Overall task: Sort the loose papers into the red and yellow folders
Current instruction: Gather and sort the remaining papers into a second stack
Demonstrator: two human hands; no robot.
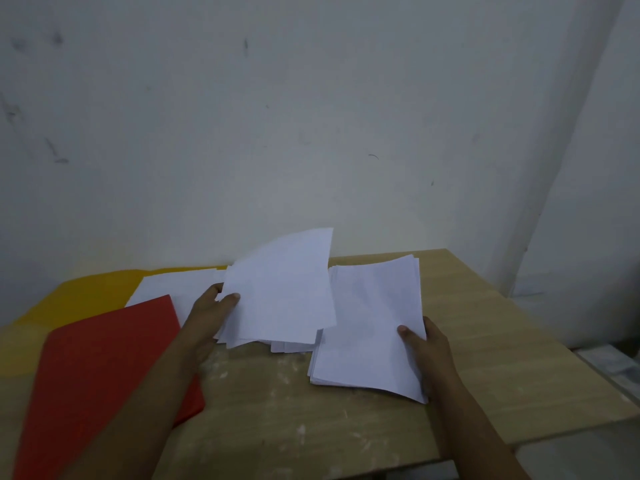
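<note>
Lying nearest at the left on the wooden table point(485, 358), closed and flat, with one corner running off the bottom of the view: the red folder point(104, 368), the left forearm crossing over its right edge. Gripping the right edge of a paper stack point(370, 327) just right of centre, thumb on top and fingers curled underneath: the right hand point(427, 344), with the stack's near corner lifting slightly off the table and its sheets fanning a little at the edges. Pinching the left side of a smaller bundle of sheets point(280, 289) between thumb and fingers, further back and left of the stack: the left hand point(211, 313), tilting that bundle up off the table so its far corner is rising against the wall point(311, 116). Overlapping the stack's left edge at the bundle's right side. Peeking out below the bundle: a few more sheet edges. Lying behind the red folder, flat on the yellow folder point(86, 289): more white paper point(173, 289). Spreading toward the table's far left corner against the scuffed wall: the yellow folder.
</note>
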